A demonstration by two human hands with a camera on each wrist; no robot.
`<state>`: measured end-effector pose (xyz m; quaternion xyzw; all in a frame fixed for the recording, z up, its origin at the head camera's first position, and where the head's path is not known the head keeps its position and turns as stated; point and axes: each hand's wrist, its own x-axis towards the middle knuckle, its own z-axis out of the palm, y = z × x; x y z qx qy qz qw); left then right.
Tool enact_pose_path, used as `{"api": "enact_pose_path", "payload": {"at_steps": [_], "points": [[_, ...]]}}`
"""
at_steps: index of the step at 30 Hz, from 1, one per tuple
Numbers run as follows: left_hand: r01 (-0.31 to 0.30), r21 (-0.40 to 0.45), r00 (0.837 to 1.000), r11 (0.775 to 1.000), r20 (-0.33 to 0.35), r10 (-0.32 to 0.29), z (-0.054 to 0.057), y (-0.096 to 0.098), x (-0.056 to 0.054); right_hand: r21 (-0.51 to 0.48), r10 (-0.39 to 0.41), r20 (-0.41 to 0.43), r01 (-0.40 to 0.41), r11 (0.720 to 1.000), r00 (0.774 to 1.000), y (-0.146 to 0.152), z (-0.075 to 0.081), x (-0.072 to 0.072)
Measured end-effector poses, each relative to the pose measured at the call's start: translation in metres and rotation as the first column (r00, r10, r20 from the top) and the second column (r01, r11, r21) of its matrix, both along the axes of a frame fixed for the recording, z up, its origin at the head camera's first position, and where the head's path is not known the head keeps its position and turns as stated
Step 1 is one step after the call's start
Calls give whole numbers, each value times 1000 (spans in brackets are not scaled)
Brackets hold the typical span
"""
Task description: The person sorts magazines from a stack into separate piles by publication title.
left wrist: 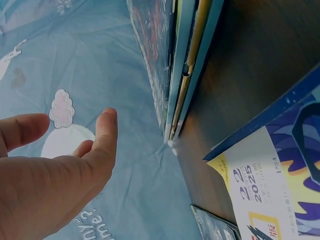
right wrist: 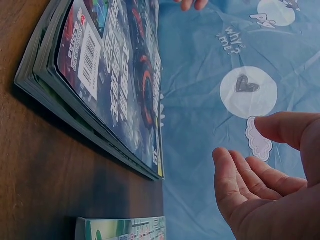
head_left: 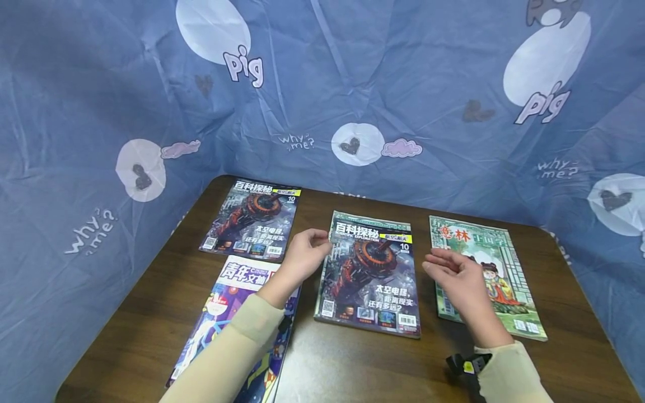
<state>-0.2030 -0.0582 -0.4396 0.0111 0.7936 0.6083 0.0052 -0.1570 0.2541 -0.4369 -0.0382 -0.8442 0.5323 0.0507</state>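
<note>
A dark magazine with a red and black machine on its cover (head_left: 370, 285) tops a small stack in the middle of the table. My left hand (head_left: 302, 258) is by the stack's left edge, thumb and fingers apart and holding nothing in the left wrist view. Between the stack and a green magazine (head_left: 519, 280), my right hand (head_left: 461, 280) hovers with loosely bent fingers and covers part of the green cover. The right wrist view shows the stack's page edges (right wrist: 75, 107) and the right hand (right wrist: 270, 185) with nothing in its grasp.
Another dark magazine (head_left: 252, 218) with the same cover lies at the back left. In front of it is a purple and white magazine (head_left: 216, 322), partly under the left forearm. The brown table (head_left: 363, 369) meets a blue printed cloth (head_left: 312, 112) behind and at both sides.
</note>
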Motion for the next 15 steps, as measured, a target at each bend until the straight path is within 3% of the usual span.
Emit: {"api": "enact_pose_path", "payload": {"at_steps": [6, 15], "points": [[4, -51, 1000, 999, 15, -4, -1, 0, 0, 2, 18, 20, -18, 1000, 1000, -1, -2, 0], [7, -56, 999, 998, 54, -4, -9, -3, -3, 43, 9, 35, -11, 999, 999, -2, -10, -3]]}}
